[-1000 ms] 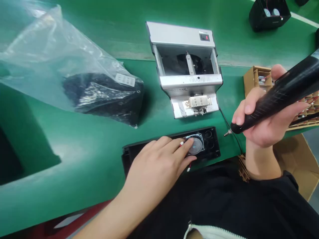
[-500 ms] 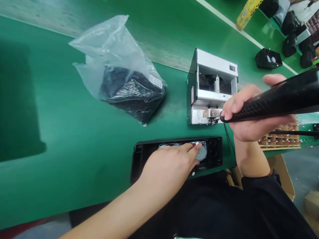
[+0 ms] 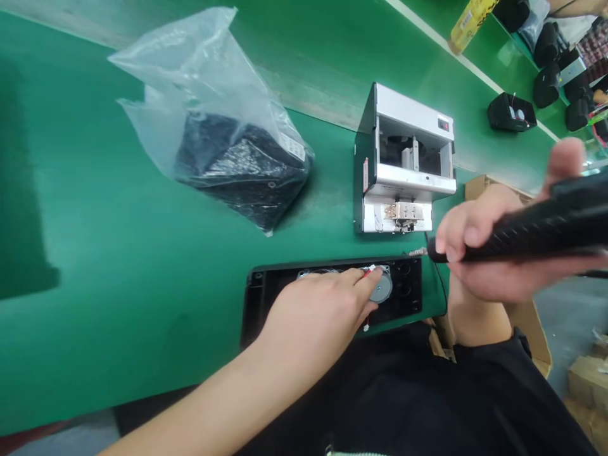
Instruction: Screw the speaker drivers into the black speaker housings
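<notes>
black panel (image 3: 260,286) at desk (image 3: 118,266) near edge, long axis left-right | left hand (image 3: 313,316) laid flat on it, fingertips pressing round speaker (image 3: 382,290) at its right end | right hand (image 3: 494,259) wrapped around screwdriver (image 3: 536,225), tip pointing left, just off panel's far right corner | screw feeder (image 3: 403,164) close behind; bagged part (image 3: 237,158) further left; bare desk left of panel

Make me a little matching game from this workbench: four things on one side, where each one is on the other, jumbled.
1 plastic bag
2 silver machine
3 black power tool
4 round metal disc

A gripped in the right hand
B touched by fingertips of the left hand
C lying at the left, black item inside
D standing beyond the long black case

Pairs: 1-C, 2-D, 3-A, 4-B
</notes>
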Action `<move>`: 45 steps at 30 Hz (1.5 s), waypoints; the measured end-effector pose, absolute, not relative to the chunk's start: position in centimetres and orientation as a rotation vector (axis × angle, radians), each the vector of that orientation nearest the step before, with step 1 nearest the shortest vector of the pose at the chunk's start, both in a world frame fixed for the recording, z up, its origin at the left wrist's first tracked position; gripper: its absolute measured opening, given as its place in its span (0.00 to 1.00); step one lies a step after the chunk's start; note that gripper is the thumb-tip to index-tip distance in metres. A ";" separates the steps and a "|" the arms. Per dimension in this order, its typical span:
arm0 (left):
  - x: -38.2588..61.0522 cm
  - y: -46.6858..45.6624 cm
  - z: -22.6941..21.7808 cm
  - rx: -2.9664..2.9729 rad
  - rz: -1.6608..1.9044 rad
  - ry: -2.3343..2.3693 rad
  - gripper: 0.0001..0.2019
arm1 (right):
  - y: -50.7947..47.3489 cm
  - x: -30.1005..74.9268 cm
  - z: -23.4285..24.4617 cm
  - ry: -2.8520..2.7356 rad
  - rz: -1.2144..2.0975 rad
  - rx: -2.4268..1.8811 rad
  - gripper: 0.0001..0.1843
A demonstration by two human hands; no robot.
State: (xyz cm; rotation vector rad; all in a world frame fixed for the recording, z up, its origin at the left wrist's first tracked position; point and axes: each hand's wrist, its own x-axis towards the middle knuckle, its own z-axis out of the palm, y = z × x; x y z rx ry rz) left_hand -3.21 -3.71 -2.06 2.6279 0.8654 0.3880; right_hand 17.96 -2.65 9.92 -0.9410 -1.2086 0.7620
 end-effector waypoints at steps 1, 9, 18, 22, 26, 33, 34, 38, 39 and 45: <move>-3.3 -3.7 -2.1 2.628 0.409 0.862 0.19 | -3.5 18.1 10.2 -1.213 0.768 -0.948 0.22; -3.8 -4.0 -1.8 2.627 0.516 0.831 0.17 | -5.8 17.8 7.7 -1.291 0.644 -1.006 0.25; -3.0 -5.2 0.9 2.563 1.076 0.977 0.12 | -7.1 18.0 9.8 -1.121 0.766 -1.001 0.22; -2.1 -4.5 0.2 2.473 1.078 0.751 0.08 | -7.3 17.5 10.2 -1.103 0.756 -1.015 0.23; -1.9 -4.1 -0.1 2.354 1.105 0.674 0.07 | -7.5 16.5 10.7 -1.064 0.670 -1.064 0.24; -2.0 -4.2 -0.5 2.320 1.127 0.630 0.10 | -8.5 16.0 11.2 -1.002 0.750 -0.984 0.15; -2.0 -4.2 -0.5 2.317 1.120 0.622 0.11 | -8.6 16.1 11.2 -0.988 0.764 -0.969 0.15; -2.3 -4.1 -0.4 2.311 1.053 0.593 0.12 | -8.8 16.7 10.9 -1.004 0.828 -0.884 0.18; -2.4 -4.1 -0.3 2.312 1.036 0.583 0.12 | -8.9 16.9 10.8 -1.012 0.854 -0.865 0.19; -2.4 -4.3 0.2 2.356 1.035 0.611 0.14 | -9.3 16.9 9.5 -0.985 0.873 -0.752 0.25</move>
